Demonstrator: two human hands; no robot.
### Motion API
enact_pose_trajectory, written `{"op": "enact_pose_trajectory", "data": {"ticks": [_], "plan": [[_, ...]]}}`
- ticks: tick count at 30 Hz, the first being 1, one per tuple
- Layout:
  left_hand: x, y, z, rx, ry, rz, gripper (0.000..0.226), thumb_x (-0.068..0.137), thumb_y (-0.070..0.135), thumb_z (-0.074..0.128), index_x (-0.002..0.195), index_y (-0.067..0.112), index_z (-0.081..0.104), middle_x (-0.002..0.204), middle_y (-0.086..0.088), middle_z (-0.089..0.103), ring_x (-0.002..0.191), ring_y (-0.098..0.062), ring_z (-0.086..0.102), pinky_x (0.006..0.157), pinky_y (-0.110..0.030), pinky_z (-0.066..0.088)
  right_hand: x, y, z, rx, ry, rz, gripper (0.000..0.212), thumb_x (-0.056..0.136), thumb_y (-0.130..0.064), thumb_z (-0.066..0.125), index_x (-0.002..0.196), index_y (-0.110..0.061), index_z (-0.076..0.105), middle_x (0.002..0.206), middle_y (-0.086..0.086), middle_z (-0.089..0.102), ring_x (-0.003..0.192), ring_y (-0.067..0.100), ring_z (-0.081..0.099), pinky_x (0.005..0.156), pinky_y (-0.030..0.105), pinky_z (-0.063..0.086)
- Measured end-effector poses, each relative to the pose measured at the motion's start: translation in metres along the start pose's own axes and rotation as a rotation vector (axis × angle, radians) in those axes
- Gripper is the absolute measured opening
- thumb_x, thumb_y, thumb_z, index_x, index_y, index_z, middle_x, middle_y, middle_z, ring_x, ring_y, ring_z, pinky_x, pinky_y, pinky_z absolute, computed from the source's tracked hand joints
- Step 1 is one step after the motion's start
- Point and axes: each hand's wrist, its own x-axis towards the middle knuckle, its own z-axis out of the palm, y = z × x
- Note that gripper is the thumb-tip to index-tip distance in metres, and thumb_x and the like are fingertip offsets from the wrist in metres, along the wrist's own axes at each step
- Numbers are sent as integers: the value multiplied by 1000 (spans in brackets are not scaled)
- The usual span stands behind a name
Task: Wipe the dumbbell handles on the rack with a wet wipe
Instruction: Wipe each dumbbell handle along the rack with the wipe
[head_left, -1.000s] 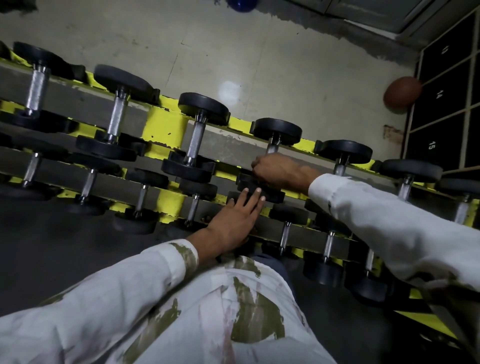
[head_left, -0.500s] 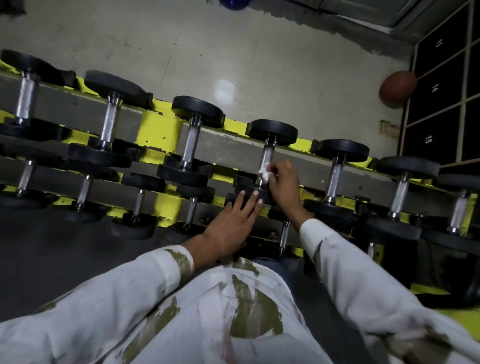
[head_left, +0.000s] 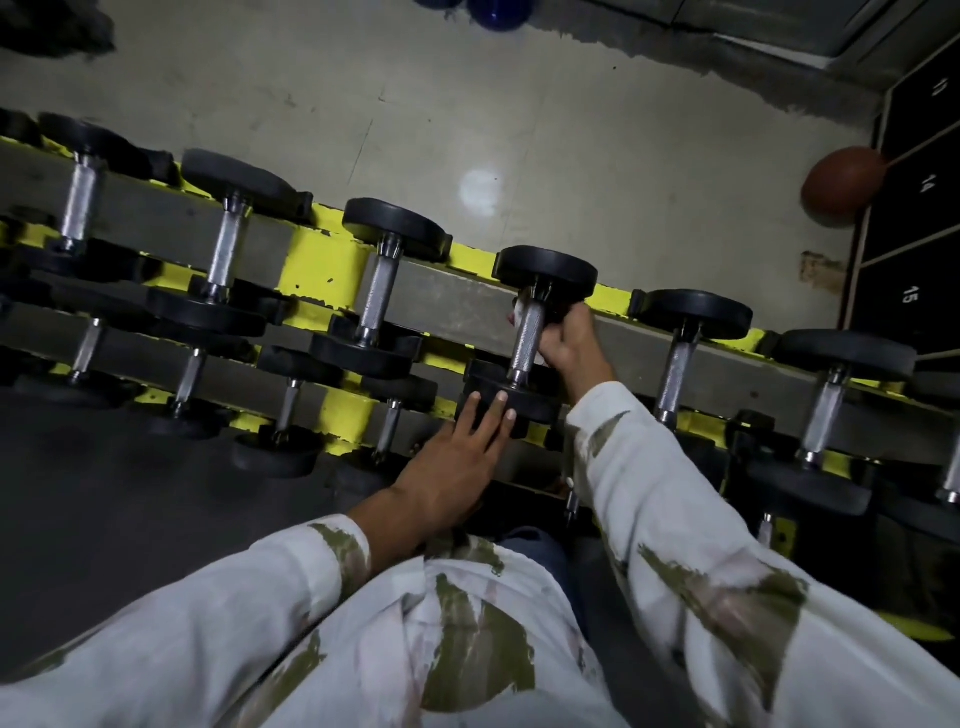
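Right hand (head_left: 569, 345) clamps wipe (head_left: 516, 313) round one handle (head_left: 525, 338) — left hand (head_left: 457, 462) fingers splayed flat. Handles (head_left: 674, 371) toward 3 o'clock probably undone, we think.

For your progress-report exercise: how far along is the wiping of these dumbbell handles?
Done: cannot tell; no handle looks visibly wiped. In hand: right hand holds the wet wipe round one top-row handle, left hand flat on its near head. Left: this handle at least; the others uncertain.

Only a white scrap of wipe (head_left: 517, 315) shows; the rest is hidden behind handle (head_left: 525, 338) and right hand (head_left: 569, 348). Top edge cuts the blue ball (head_left: 493, 13); the rack (head_left: 322, 270) runs off both sides.
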Motion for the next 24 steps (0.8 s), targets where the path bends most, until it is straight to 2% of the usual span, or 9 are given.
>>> {"op": "enact_pose_trajectory", "data": {"ticks": [4,8,11,13,15,18,20,22,24], "plan": [[-4,3,-8,-4,-40,-15,81,103,11,41,160,1,-15,167,-25,-21,155,-49,-5,115,-49,37,-28,13,-19,-539,7,-33,32,91,-9,42,111,-1,67,100,20,68,88,33,65,74,36,55],[-7,5,-14,-15,-49,-31,81,102,13,42,160,0,-14,167,-25,-21,155,-48,-8,116,-47,35,-56,23,-44,-1061,20,-155,22,88,4,51,83,-6,70,74,9,67,63,18,59,58,23,46],[-8,10,-21,-41,-12,-56,87,102,25,49,161,-2,-9,168,-26,-15,156,-41,-12,127,-44,9,-64,30,-56,-1151,87,-263,25,84,6,65,71,-15,65,69,3,65,64,17,59,62,27,48],[-5,16,-26,-53,62,-57,85,101,26,49,161,-3,-3,168,-26,-9,157,-40,-12,125,-40,-6,-72,27,-58,-1186,137,-387,30,80,5,71,67,-20,64,71,-6,67,71,15,64,70,29,55],[1,25,-28,-103,156,-42,84,99,26,51,162,-3,4,169,-27,-2,157,-40,-8,124,-40,-8,-82,21,-62,-1183,95,-439,32,82,5,70,70,-24,66,79,-8,69,79,14,68,79,33,59],[14,46,-35,-146,245,4,85,95,29,63,161,0,19,168,-25,11,157,-40,5,126,-41,3,-100,-3,-76,-1179,-18,-510,23,84,-5,71,79,-28,72,92,-5,76,90,14,72,88,40,60],[25,65,-40,-146,259,47,83,95,30,65,160,1,23,169,-24,12,158,-38,5,128,-41,6,-111,-32,-93,-1264,-63,-648,10,85,-17,72,89,-26,76,99,-5,77,95,10,72,90,35,58],[38,89,-41,-157,257,94,83,95,31,65,161,3,22,169,-22,11,158,-37,5,129,-41,8,-124,-67,-111,-1479,-97,-899,9,90,-20,69,94,-19,76,98,-3,76,90,10,70,82,27,55],[52,114,-37,-148,230,135,87,95,32,66,163,6,19,170,-21,8,158,-37,5,129,-43,12,-128,-100,-129,-1754,-134,-1095,13,92,-19,64,101,-19,73,101,-2,72,88,15,66,70,26,48]]}}
